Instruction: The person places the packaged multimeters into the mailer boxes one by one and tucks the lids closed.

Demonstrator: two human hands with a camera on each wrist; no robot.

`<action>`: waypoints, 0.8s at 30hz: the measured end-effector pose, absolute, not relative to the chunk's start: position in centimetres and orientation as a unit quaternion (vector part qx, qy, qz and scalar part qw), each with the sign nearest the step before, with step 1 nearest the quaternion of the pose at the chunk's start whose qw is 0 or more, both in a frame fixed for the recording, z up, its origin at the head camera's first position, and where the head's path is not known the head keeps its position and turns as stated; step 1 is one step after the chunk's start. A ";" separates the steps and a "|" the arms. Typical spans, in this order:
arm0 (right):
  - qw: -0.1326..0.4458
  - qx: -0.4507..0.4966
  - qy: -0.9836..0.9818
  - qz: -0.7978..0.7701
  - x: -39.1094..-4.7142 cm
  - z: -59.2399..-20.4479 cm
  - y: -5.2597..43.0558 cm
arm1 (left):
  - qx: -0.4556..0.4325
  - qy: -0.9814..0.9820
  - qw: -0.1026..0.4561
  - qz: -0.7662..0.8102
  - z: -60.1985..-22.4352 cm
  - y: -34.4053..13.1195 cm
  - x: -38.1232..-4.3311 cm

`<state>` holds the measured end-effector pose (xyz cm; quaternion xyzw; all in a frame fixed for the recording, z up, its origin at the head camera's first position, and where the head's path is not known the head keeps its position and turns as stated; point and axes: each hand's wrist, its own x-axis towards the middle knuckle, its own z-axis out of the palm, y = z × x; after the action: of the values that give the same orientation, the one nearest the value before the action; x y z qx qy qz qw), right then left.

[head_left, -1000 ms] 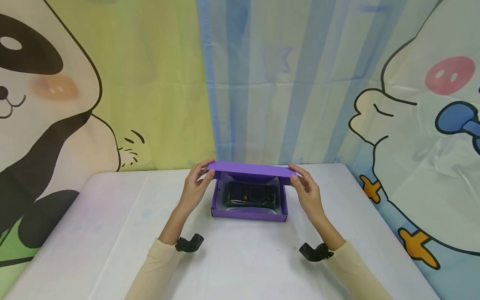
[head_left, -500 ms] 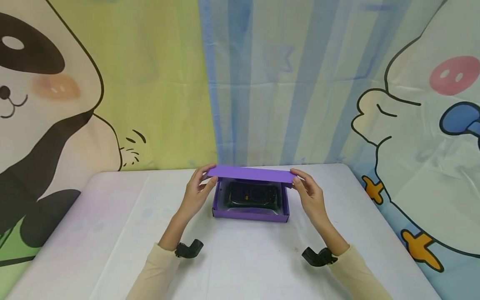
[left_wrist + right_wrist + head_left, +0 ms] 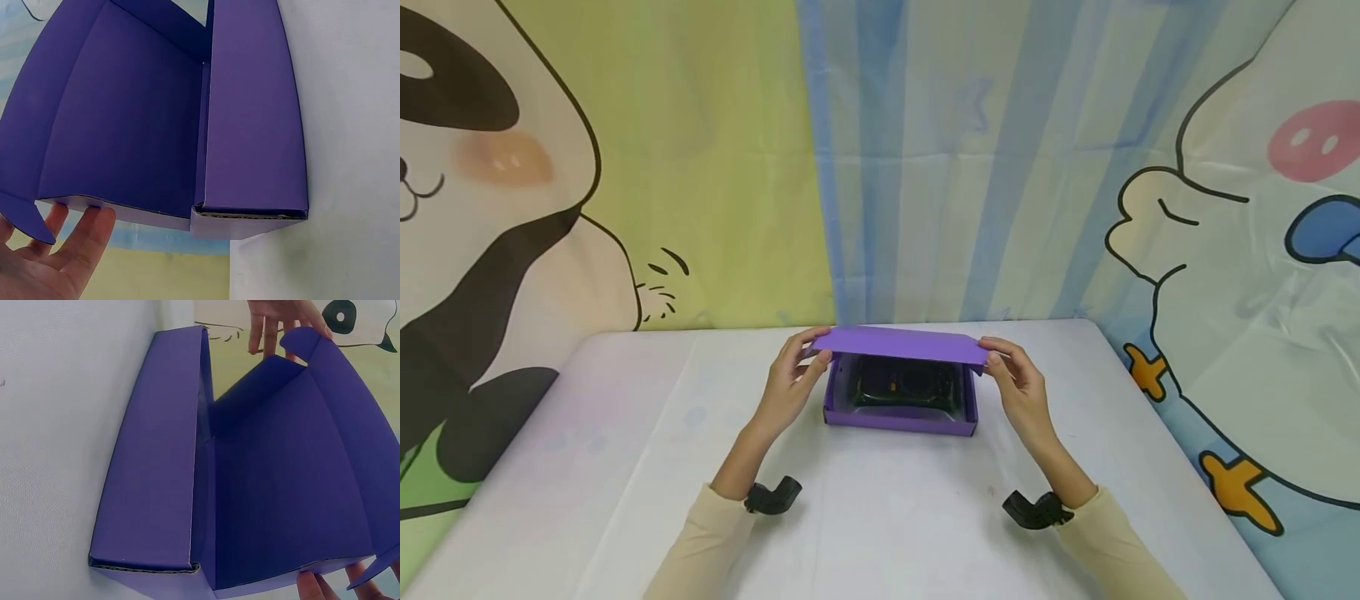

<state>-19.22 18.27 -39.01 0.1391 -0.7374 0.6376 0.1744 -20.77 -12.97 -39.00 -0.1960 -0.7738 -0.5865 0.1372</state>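
Note:
A purple cardboard box (image 3: pixel 898 422) sits on the white table in the head view, its hinged lid (image 3: pixel 901 342) raised at a slant. Inside, partly under the lid, lies a dark device (image 3: pixel 906 387) in a clear wrapping; its kind is hard to make out. My left hand (image 3: pixel 788 383) holds the lid's left front corner between thumb and fingers. At the right front corner, my right hand (image 3: pixel 1019 387) grips the lid the same way. The left wrist view shows fingers (image 3: pixel 87 240) against the lid's side flap, and the lid's inside (image 3: pixel 281 487) faces the right wrist camera.
The white-covered table (image 3: pixel 887 517) runs back to a curtain (image 3: pixel 925 167) with yellow and blue stripes. Cartoon animals are printed on the cloth at both sides. A black wrist camera (image 3: pixel 773 496) is on the left wrist, another camera (image 3: pixel 1036 510) on the right.
The lid has tilted slightly further down over the box, both hands moving with it and keeping hold of its corners. The head view has shifted a little.

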 end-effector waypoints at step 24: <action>0.080 0.124 -0.796 0.587 -18.5 -40.2 19.3 | -0.165 -0.818 0.133 -0.536 -42.2 -14.1 -21.0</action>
<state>-18.45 19.28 -40.16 0.1244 -0.7961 0.5869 0.0797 -21.03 -14.11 -42.15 -0.1646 -0.8176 -0.5355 0.1332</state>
